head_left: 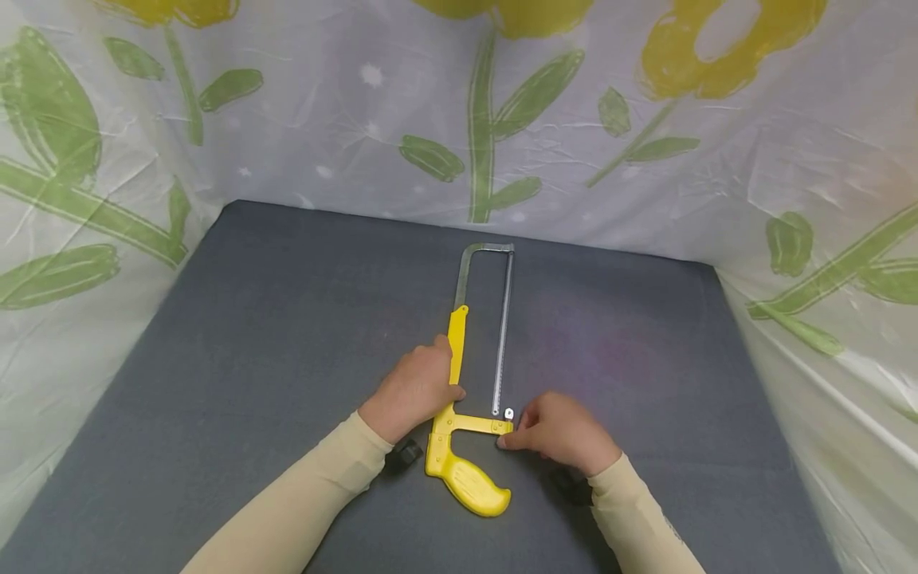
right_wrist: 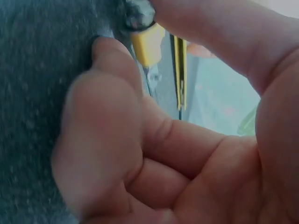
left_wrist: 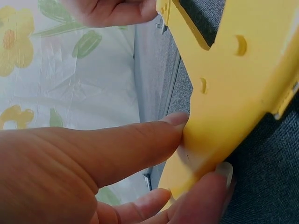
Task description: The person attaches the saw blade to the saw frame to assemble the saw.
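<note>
A hacksaw (head_left: 469, 482) with a yellow handle and grey front frame lies on the dark table, its handle end nearest me. My left hand (head_left: 416, 387) grips the yellow back of the frame, thumb on one side and fingers on the other, as the left wrist view also shows. The thin blade (head_left: 504, 335) runs along the right side; its near end sits beside a small metal blade holder (head_left: 509, 414), apparently apart from it. My right hand (head_left: 566, 430) is at the near corner, thumb and finger at the silver tightening nut (right_wrist: 139, 14), whose grip is partly hidden.
The dark grey cloth-covered table (head_left: 301, 319) extends around the saw. White plastic sheeting (head_left: 344, 104) with yellow flowers and green leaves hangs behind it and along both sides. Black wrist straps (head_left: 405, 454) show under the sleeves.
</note>
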Motion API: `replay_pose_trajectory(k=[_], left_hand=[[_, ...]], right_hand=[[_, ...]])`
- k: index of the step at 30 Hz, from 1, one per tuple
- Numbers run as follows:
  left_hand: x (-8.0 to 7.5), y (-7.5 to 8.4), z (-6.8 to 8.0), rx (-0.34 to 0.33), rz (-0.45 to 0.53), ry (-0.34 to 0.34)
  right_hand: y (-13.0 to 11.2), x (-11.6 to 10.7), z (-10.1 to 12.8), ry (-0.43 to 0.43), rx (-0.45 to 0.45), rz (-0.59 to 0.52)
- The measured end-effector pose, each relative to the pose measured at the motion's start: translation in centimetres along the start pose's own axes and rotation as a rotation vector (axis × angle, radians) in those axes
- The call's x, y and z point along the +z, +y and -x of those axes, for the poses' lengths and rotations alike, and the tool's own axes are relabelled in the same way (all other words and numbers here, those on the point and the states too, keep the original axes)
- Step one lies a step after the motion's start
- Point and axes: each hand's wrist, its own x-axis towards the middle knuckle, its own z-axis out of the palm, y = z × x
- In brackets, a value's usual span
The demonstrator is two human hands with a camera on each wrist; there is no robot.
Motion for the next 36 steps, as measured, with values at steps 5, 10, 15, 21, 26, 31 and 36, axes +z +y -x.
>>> replay_pose_trajectory(k=[5,10,15,21,26,31,36], left_hand=[[-0.1,0.1,0.1,0.003,0.003,0.001],[-0.2,0.0,-0.1,0.009,-0.001,0.01],[-0.4,0.1,-0.4,0.012,-0.004,0.017],[-0.5,0.1,-0.6,0.027,-0.016,0.022],[-0.5,0.1,-0.6,0.045,0.001,0.019],[-0.4,-0.1,-0.1,0.03,0.001,0.01],[0.0,-0.2,0.2,0.032,0.008,0.003]], right_hand=[[-0.5,0.2,0.4,-0.024,-0.01,0.01],[-0.8,-0.5,0.5,-0.087,-0.092,-0.076],[-0.9,-0.8,-0.1,-0.112,-0.155,-0.104],[-0.5,-1.2,-0.6,-0.087,-0.174,-0.11],[-0.3,-1.9,-0.3,0.031,-0.071,-0.013],[-0.5,-0.9,-0.1,-0.018,-0.016,0.056],[-0.8,0.3,0.0,0.015,0.002,0.049]])
